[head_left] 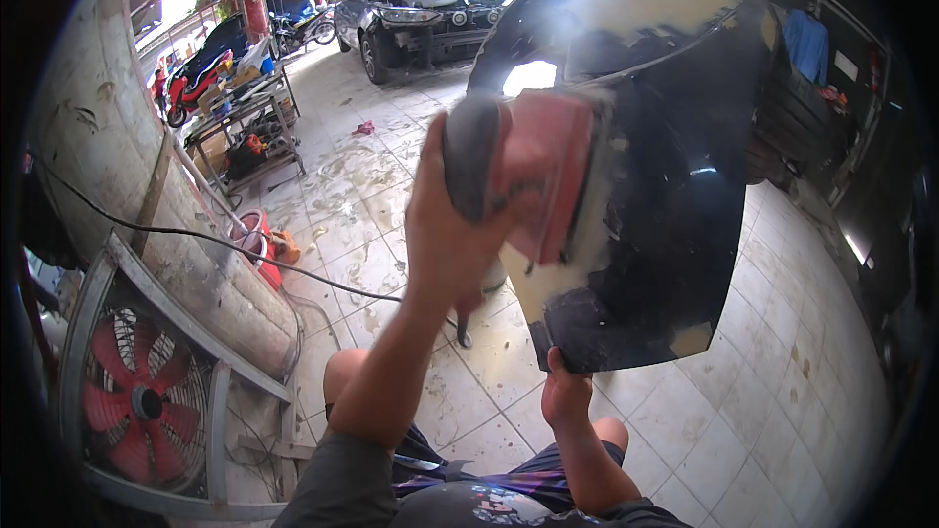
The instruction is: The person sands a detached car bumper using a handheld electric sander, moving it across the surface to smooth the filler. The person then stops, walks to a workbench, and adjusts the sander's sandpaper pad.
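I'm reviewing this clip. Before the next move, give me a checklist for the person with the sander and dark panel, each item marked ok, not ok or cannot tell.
1. Left hand gripping the sander: ok.
2. Right hand holding the panel by its lower edge: ok.
3. Hands gloved: not ok, both are bare.
4. Sander flat on the panel: cannot tell, it is blurred.
5. Cord joined to the sander: cannot tell, it passes behind the left forearm.

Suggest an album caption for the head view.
Left hand holds a red sander at a dark car panel; right hand grips the panel's lower edge.
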Demonstrator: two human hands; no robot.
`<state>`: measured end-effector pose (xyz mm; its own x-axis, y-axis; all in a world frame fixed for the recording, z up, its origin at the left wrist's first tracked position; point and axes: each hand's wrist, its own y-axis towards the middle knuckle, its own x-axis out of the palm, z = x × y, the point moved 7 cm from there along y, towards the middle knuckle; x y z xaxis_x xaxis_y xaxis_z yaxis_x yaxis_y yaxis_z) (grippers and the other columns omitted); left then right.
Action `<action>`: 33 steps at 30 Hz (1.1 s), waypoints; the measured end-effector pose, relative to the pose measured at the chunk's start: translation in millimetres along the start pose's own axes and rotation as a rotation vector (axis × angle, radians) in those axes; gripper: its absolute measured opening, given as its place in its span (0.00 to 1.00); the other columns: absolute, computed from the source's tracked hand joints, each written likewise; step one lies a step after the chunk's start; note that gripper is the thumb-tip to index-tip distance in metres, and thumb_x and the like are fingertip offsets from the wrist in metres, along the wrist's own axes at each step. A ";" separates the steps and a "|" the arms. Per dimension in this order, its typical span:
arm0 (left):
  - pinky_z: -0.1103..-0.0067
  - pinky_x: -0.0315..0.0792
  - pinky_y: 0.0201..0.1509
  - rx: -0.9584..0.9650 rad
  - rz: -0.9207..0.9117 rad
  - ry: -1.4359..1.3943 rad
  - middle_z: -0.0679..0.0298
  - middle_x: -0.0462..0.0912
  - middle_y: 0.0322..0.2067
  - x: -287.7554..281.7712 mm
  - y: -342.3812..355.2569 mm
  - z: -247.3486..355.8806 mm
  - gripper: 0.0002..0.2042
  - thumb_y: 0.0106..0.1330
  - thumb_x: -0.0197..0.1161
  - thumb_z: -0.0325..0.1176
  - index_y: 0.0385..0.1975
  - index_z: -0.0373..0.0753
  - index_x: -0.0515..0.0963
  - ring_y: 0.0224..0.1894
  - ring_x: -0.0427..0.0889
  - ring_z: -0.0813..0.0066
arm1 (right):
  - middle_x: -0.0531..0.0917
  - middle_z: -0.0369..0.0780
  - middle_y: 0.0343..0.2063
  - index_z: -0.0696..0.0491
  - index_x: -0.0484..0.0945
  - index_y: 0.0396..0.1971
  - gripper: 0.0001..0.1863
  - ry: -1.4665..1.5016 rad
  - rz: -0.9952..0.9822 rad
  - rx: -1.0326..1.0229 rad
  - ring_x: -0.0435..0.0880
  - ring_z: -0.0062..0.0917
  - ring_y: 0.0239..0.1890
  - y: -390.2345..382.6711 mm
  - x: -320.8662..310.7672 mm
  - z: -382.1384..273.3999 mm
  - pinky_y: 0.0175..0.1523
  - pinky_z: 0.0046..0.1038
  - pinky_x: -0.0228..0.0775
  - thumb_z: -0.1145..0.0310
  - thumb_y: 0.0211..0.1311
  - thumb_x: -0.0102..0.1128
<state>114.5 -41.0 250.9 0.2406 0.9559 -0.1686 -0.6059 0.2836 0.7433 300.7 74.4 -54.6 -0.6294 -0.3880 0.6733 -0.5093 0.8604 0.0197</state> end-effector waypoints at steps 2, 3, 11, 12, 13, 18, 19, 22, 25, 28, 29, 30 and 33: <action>0.63 0.76 0.66 0.008 -0.021 -0.010 0.47 0.80 0.61 0.8 -38.9 -0.4 0.56 0.53 0.86 0.43 0.79 0.36 0.55 0.62 0.83 0.50 | 0.74 0.39 0.70 0.52 0.66 0.73 0.33 0.011 0.004 0.009 0.73 0.31 0.72 1.5 -2.6 0.4 0.80 0.36 0.57 0.85 0.71 0.62; 0.62 0.76 0.66 0.022 -0.015 -0.033 0.47 0.80 0.61 1.0 -52.2 -0.1 0.56 0.53 0.86 0.43 0.79 0.36 0.55 0.62 0.83 0.50 | 0.74 0.39 0.70 0.53 0.66 0.73 0.33 0.010 0.001 0.012 0.72 0.31 0.72 1.9 -4.1 0.1 0.80 0.36 0.57 0.85 0.71 0.62; 0.67 0.78 0.64 0.116 0.014 -0.067 0.48 0.82 0.61 -0.1 -2.2 13.9 0.53 0.55 0.86 0.40 0.78 0.34 0.57 0.61 0.84 0.56 | 0.73 0.37 0.70 0.52 0.65 0.74 0.35 -0.004 -0.017 -0.008 0.72 0.29 0.72 -5.7 -1.7 -0.7 0.80 0.35 0.58 0.85 0.70 0.64; 0.67 0.78 0.63 0.129 0.029 -0.103 0.48 0.83 0.59 -0.3 15.2 18.0 0.52 0.56 0.85 0.40 0.77 0.33 0.58 0.61 0.85 0.57 | 0.73 0.37 0.70 0.52 0.65 0.74 0.35 0.006 -0.021 0.000 0.72 0.29 0.71 -6.1 0.7 0.6 0.80 0.35 0.58 0.85 0.70 0.64; 0.67 0.79 0.63 0.063 -0.002 -0.200 0.48 0.84 0.58 4.2 32.5 17.4 0.52 0.55 0.85 0.40 0.77 0.33 0.58 0.60 0.85 0.57 | 0.73 0.37 0.70 0.51 0.65 0.74 0.35 0.062 -0.051 -0.014 0.72 0.28 0.71 -6.7 4.6 -0.4 0.80 0.35 0.58 0.85 0.70 0.64; 0.66 0.80 0.61 -0.051 0.029 -0.081 0.50 0.89 0.51 4.9 81.7 18.0 0.53 0.53 0.86 0.43 0.76 0.33 0.60 0.55 0.89 0.56 | 0.74 0.37 0.69 0.51 0.66 0.73 0.35 -0.005 -0.007 0.024 0.72 0.28 0.71 -4.6 5.2 0.3 0.79 0.35 0.58 0.85 0.70 0.65; 0.65 0.80 0.61 -0.059 0.024 -0.088 0.50 0.88 0.52 5.3 79.0 15.6 0.55 0.52 0.86 0.46 0.77 0.33 0.59 0.55 0.88 0.54 | 0.74 0.37 0.69 0.51 0.66 0.73 0.34 0.044 -0.026 0.020 0.72 0.29 0.71 -3.8 5.5 -1.0 0.79 0.35 0.58 0.84 0.70 0.65; 0.65 0.79 0.63 -0.013 0.034 -0.040 0.49 0.85 0.57 7.5 45.6 9.3 0.55 0.53 0.86 0.45 0.78 0.34 0.57 0.58 0.87 0.54 | 0.74 0.37 0.69 0.53 0.67 0.72 0.32 0.004 -0.016 0.003 0.73 0.29 0.71 -1.9 -0.5 -3.8 0.79 0.35 0.58 0.84 0.71 0.64; 0.64 0.78 0.64 0.095 0.019 0.036 0.46 0.80 0.62 5.7 -13.4 2.8 0.55 0.53 0.86 0.43 0.78 0.35 0.56 0.60 0.85 0.53 | 0.75 0.38 0.69 0.54 0.67 0.72 0.31 -0.084 -0.016 -0.001 0.73 0.30 0.71 1.0 -9.1 -3.7 0.80 0.35 0.58 0.83 0.72 0.63; 0.64 0.78 0.64 0.127 0.016 -0.046 0.46 0.78 0.64 8.4 -62.8 -6.2 0.56 0.52 0.87 0.41 0.79 0.34 0.55 0.62 0.83 0.53 | 0.75 0.38 0.69 0.54 0.67 0.73 0.32 -0.019 -0.063 -0.048 0.73 0.30 0.71 5.2 -13.7 -6.2 0.80 0.34 0.57 0.83 0.72 0.63; 0.65 0.78 0.64 0.093 0.016 -0.070 0.47 0.78 0.63 9.0 -70.1 -14.1 0.57 0.52 0.87 0.40 0.79 0.34 0.55 0.61 0.84 0.53 | 0.75 0.38 0.69 0.54 0.67 0.73 0.32 -0.051 -0.029 -0.021 0.73 0.30 0.71 6.0 -18.6 -4.8 0.80 0.34 0.57 0.83 0.71 0.63; 0.65 0.78 0.64 0.070 0.015 -0.088 0.47 0.79 0.62 8.9 -75.1 -21.7 0.57 0.52 0.87 0.39 0.79 0.34 0.55 0.61 0.84 0.54 | 0.75 0.38 0.69 0.54 0.67 0.73 0.32 -0.042 -0.018 -0.011 0.73 0.30 0.71 6.5 -21.1 -4.3 0.80 0.34 0.57 0.84 0.71 0.64; 0.66 0.78 0.64 0.005 0.009 -0.075 0.48 0.80 0.61 6.2 -72.0 -46.6 0.57 0.52 0.88 0.37 0.79 0.35 0.55 0.60 0.84 0.58 | 0.75 0.37 0.69 0.53 0.67 0.73 0.34 -0.027 -0.018 -0.004 0.73 0.29 0.71 5.4 -22.7 -5.9 0.80 0.34 0.56 0.84 0.70 0.64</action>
<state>124.2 -51.9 166.1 0.2914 0.9499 -0.1132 -0.6047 0.2746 0.7476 315.7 89.7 -65.3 -0.6358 -0.4121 0.6526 -0.5182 0.8545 0.0347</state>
